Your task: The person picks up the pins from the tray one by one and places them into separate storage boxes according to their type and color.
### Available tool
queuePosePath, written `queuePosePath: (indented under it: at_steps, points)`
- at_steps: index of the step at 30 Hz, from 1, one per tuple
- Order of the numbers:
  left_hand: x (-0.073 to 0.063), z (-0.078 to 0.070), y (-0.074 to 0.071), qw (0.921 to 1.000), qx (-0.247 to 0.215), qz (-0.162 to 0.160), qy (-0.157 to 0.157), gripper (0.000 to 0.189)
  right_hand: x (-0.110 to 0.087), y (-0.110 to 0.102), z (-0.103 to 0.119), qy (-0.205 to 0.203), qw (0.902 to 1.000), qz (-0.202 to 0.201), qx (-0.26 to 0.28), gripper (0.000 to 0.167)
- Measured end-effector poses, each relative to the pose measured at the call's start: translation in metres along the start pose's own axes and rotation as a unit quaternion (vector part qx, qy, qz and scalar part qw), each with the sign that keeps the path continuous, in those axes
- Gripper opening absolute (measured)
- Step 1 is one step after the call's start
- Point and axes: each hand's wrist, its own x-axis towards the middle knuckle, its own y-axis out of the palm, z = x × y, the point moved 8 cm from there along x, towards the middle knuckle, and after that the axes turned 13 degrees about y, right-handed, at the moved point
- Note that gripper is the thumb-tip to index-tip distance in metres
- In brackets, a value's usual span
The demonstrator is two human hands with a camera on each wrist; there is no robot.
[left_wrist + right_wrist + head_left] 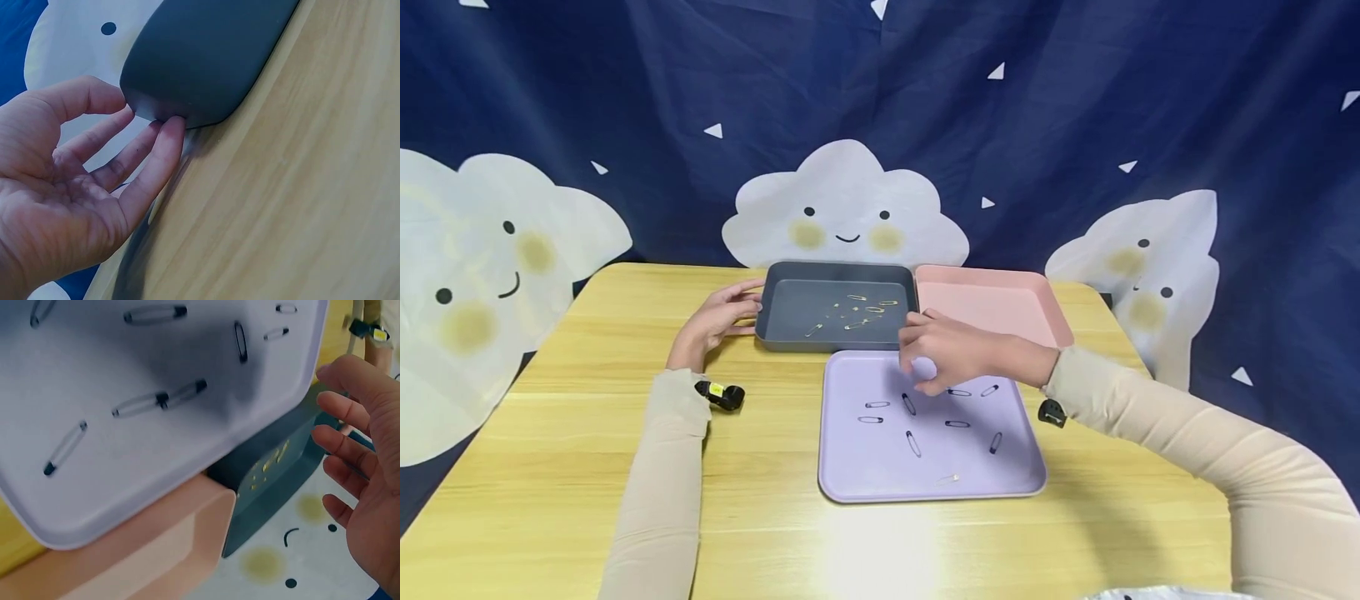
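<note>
My left hand [718,321] rests against the left end of a dark grey tray [790,340], its fingertips touching the outer wall in the left wrist view. Several gold safety pins [814,330] and small gold bits lie in that tray. Over the upper part of a lavender tray [865,471] hovers my right hand [955,350], fingers loosely bent and nothing visible between them in the right wrist view. Black safety pins [913,444] are scattered on the lavender tray under and around this hand. One gold safety pin [948,479] lies near its front edge.
A pink tray [981,312] stands to the right of the dark grey one, behind the lavender tray. All three are on a light wooden table [760,500]. A dark blue curtain [662,192] with clouds hangs behind the table's far edge.
</note>
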Motion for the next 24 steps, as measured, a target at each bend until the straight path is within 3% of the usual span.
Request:
queuePosePath:
  at_steps: [8, 14, 21, 24]
  points:
    - [0.008, 0.014, -0.007, 0.9999, 0.013, -0.003, 0.01, 0.061, -0.018, 0.029, 0.012, 0.003, 0.9971, 0.065, 0.04, 0.021]
    - [0.006, 0.014, -0.007, 0.9999, 0.016, -0.002, 0.006, 0.062, -0.032, 0.049, 0.018, 0.009, 0.9926, 0.106, 0.06, 0.022]
    - [-0.001, 0.0, -0.001, 1.0, 0.004, 0.006, -0.003, 0.065, -0.042, 0.066, 0.022, 0.021, 0.9863, 0.147, 0.072, 0.029]
    - [0.001, 0.003, -0.001, 0.9999, 0.01, 0.006, -0.001, 0.065, -0.045, 0.071, 0.023, 0.017, 0.986, 0.154, 0.062, 0.033]
